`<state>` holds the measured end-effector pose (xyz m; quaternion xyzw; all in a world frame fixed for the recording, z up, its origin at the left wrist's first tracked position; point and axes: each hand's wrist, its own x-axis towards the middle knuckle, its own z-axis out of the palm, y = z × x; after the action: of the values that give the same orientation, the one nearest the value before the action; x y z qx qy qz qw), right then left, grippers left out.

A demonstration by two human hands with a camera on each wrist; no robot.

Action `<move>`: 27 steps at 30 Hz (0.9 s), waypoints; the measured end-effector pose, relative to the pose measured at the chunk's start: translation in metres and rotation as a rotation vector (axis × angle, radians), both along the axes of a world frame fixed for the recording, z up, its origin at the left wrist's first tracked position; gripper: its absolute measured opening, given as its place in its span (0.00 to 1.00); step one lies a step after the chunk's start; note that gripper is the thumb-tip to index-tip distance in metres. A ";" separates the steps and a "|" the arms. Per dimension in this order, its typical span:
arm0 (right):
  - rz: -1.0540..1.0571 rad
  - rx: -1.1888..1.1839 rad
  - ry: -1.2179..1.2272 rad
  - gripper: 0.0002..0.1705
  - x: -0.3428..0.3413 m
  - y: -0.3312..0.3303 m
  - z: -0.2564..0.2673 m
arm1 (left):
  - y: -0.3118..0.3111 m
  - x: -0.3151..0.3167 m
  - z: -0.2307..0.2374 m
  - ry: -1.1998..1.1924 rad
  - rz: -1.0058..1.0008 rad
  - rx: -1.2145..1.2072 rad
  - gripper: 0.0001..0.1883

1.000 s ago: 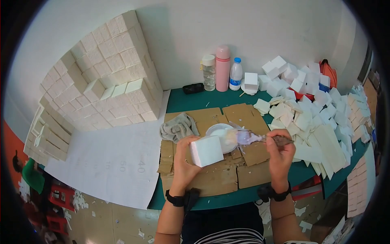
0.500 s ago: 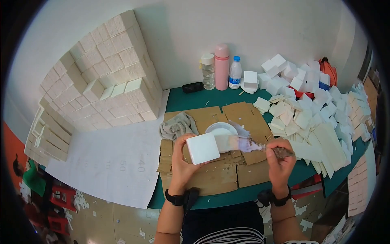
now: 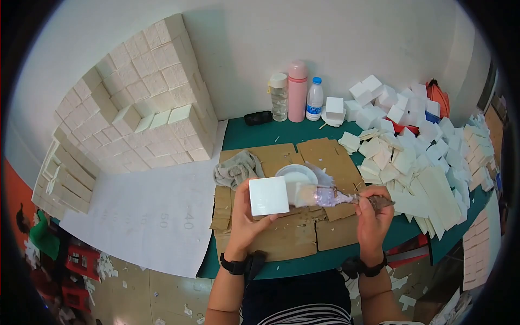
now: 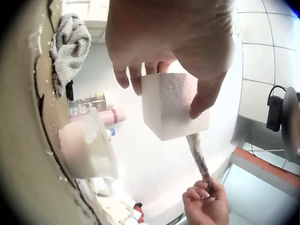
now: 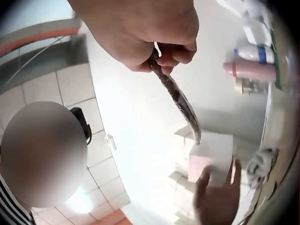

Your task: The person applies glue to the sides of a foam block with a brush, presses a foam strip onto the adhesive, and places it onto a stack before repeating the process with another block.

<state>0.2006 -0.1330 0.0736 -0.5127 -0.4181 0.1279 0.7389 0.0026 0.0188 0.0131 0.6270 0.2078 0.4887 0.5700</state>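
Observation:
A white box-shaped block (image 3: pixel 269 196) is held by my left hand (image 3: pixel 244 227), thumb along its lower edge and fingers on its far side. In the left wrist view the thumb of the left hand (image 4: pixel 173 42) lies against one face of the block (image 4: pixel 176 105). My right hand (image 3: pixel 375 222) pinches the crusted handle of a brush (image 3: pixel 325 196), whose pale bristles are at the block's right side. The right wrist view has the brush (image 5: pixel 180 101) tip meeting the block (image 5: pixel 211 157). Behind the brush stands a white tub (image 3: pixel 297 172) with white contents.
Cardboard (image 3: pixel 271 238) covers part of the green table (image 3: pixel 238 130), with a grey cloth (image 3: pixel 238 169) on it. Bottles (image 3: pixel 297 92) stand by the wall. White blocks and flat pieces (image 3: pixel 401 157) are heaped right; stacked blocks (image 3: pixel 146 70) rise left.
The brush has come down from over the tub to the block's right side. The left hand has turned the block and shifted it slightly left.

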 end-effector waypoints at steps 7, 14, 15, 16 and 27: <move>0.151 0.083 0.396 0.05 -0.005 0.013 -0.015 | 0.001 0.001 0.006 -0.072 -0.076 0.042 0.55; 0.190 0.051 0.416 0.04 0.001 0.015 -0.015 | 0.003 -0.003 0.006 0.139 0.059 0.295 0.54; 0.193 0.049 0.416 0.04 0.001 0.015 -0.015 | 0.001 -0.002 0.007 0.160 0.064 0.313 0.54; 0.197 0.041 0.403 0.04 0.001 0.015 -0.015 | 0.000 -0.002 0.008 0.181 0.068 0.331 0.53; 0.210 0.074 0.330 0.04 -0.007 0.017 0.003 | -0.005 -0.004 0.013 0.263 0.051 0.363 0.50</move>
<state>0.1939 -0.1159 0.0762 -0.4108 -0.3470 0.2709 0.7984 -0.0009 0.0135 0.0265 0.7721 0.2047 0.4465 0.4032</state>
